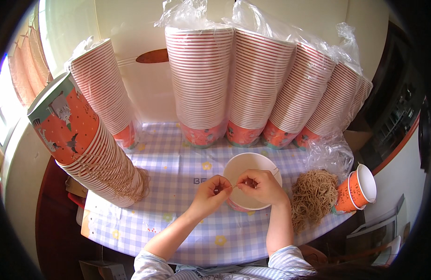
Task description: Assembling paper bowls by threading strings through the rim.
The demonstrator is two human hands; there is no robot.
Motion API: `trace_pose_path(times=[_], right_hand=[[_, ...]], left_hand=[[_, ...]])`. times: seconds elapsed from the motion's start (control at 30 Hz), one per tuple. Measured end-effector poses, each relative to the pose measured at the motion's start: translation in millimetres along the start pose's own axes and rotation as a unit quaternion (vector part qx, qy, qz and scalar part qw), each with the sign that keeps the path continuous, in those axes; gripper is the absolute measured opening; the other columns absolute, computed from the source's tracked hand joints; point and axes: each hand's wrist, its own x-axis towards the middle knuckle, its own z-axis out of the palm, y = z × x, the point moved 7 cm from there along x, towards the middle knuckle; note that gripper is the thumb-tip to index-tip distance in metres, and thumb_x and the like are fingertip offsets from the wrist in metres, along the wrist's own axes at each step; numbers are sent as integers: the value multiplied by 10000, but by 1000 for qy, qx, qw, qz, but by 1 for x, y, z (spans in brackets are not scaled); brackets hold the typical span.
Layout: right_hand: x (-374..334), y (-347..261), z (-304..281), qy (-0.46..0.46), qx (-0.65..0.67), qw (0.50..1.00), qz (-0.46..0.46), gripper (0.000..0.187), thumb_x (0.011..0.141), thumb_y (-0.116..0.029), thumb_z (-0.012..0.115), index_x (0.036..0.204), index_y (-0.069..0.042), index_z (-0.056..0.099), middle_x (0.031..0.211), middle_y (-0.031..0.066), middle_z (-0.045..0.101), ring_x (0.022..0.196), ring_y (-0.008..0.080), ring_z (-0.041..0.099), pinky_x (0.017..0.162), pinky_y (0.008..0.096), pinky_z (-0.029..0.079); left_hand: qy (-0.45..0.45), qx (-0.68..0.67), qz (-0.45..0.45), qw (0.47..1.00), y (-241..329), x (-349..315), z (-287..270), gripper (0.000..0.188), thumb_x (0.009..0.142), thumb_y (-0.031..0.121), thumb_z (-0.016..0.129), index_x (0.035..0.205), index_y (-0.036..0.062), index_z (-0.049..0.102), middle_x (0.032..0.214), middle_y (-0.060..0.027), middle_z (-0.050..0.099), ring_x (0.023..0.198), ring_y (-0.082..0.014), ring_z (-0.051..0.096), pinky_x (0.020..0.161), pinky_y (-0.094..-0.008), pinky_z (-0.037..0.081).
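Observation:
Over the near part of an open paper bucket (245,164), both my hands meet with their fingertips pinched. My left hand (213,192) and my right hand (263,186) grip a thin tan string (234,186) between thumbs and forefingers. Only a tiny length of it shows between them. The bucket stands upright on the table, white inside, with a sliver of its reddish outer side visible below my hands. Another thin strand shows at its right rim. Right of my right forearm lies a tangled heap of tan string (313,198).
Tall plastic-wrapped stacks of paper buckets (199,79) line the table's back edge, another wrapped stack (101,86) at back left. An orange stack (91,140) with tan strings leans at left. Tipped orange buckets (356,189) sit at right on the checked tablecloth (173,224).

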Motion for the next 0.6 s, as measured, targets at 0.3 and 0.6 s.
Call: trace_pose_path(times=[0.3, 0.6], right_hand=[[1, 1, 1, 1, 7, 1000, 13, 83, 746, -55, 621, 813, -10, 601, 702, 55, 604, 600, 107, 545, 560, 246, 447], [2, 4, 2, 6, 25, 1000, 14, 76, 757, -48, 619, 815, -4, 599, 690, 59, 602, 610, 103, 556, 567, 243, 453]], left_hand=[[50, 226, 159, 960, 24, -5, 0, 99, 734, 4, 604, 810, 39, 552, 723, -24, 514, 564, -85, 467, 505, -215, 391], [114, 301, 212, 923, 37, -12, 8, 128, 696, 18, 669, 814, 50, 628, 704, -45, 548, 558, -116, 522, 493, -239, 421]])
